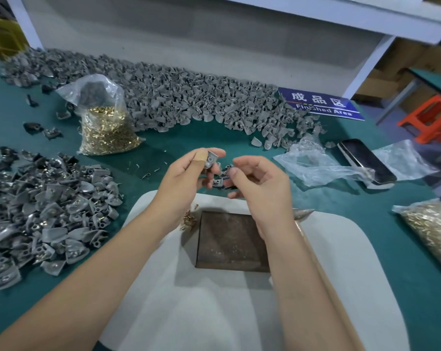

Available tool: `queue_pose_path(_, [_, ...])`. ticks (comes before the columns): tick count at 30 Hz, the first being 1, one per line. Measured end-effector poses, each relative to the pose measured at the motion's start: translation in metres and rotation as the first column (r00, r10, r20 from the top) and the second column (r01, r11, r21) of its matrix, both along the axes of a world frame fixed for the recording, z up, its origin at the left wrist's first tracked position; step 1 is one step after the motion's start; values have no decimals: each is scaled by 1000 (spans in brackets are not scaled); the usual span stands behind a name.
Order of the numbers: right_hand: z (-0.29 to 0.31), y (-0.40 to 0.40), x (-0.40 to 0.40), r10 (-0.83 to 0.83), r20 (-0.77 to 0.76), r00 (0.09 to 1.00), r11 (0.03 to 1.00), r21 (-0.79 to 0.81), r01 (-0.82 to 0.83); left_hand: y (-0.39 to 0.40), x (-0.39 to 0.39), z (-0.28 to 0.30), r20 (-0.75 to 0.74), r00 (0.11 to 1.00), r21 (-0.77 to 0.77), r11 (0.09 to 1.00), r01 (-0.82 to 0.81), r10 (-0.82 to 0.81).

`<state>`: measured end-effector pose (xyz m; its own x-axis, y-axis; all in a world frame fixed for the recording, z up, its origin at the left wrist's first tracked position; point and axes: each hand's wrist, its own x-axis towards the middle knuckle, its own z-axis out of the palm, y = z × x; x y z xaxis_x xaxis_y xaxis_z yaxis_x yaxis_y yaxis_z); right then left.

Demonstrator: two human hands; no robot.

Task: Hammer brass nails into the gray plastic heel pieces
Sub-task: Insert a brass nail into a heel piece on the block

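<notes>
Gray plastic, wedge-shaped and ribbed on its underside: one heel piece sits pinched between the thumb and fingertips of my left hand, raised above the far edge of the white mat. A tan bandage wraps that thumb. My right hand hovers just beside it with fingers loosely curled around nothing, and a few more heel pieces lie on the green tabletop under my fingers.

One dark, rust-mottled square metal block rests on the mat under my wrists, with a small scatter of loose brass nails just beside its left corner. A metal tool's pointed head shows right of my wrist, its wooden handle running along under my right forearm.

Two clear plastic bags hold brass nails: one bag stands far left, the other bag lies at the right edge. Heel pieces form two heaps (too many to count): a long bank along the back and a pile at my left, several showing nails. One blue sign reads "Finished Area". One phone lies among crumpled clear wrap, and one orange stool stands beyond the table.
</notes>
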<state>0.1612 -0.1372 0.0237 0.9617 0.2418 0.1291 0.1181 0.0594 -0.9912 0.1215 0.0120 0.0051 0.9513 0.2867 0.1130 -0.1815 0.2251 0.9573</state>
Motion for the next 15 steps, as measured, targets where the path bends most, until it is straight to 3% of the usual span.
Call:
queue_pose_path(4, [2,0,-1,4,3,1000,1000,9,-4,0,2,-3,-48,998,-75,997,29,-32])
queue_pose_path(15, [3,0,-1,-25,18,1000,999,43,24,-1,-1,0,-25,998,5,999,53,-53])
